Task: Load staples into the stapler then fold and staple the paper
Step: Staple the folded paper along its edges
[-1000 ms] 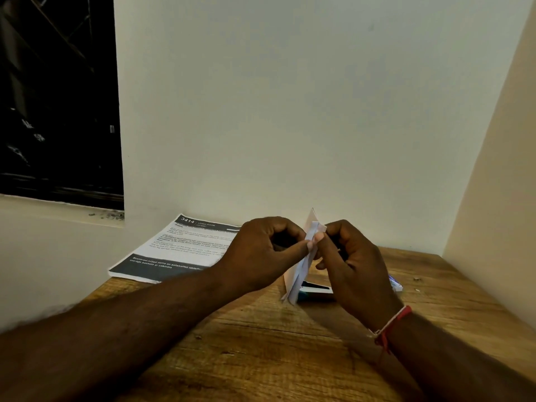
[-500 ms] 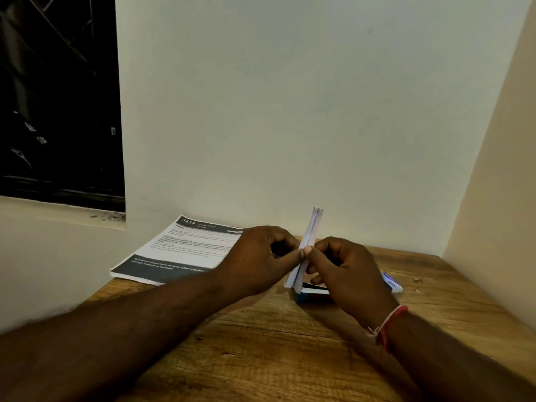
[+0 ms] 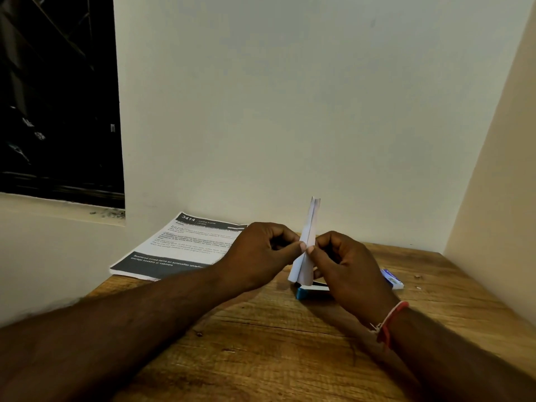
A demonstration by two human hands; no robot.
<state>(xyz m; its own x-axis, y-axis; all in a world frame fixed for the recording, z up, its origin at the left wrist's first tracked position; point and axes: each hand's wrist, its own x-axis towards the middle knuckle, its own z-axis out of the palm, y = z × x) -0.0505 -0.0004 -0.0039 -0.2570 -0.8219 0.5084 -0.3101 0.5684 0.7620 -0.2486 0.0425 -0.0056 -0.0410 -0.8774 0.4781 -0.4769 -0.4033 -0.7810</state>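
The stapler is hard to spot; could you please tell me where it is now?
In the head view, the stapler lies on the table right of centre, just beneath the held paper, partly hidden by the right hand.

Just below the pinching fingers (image 3: 295, 247), the blue stapler (image 3: 307, 292) is largely covered by the right hand (image 3: 352, 266), only one end being seen, and the small box (image 3: 393, 280) beyond that hand's knuckles is half hidden likewise. The folded paper (image 3: 311, 224) is masked where it is pinched between the left hand (image 3: 261, 253) and the right, and the fine print on the sheets (image 3: 185, 248) left of the fingers is too small to be read. Both forearms (image 3: 145, 320) are cut off by the lower edge of view.
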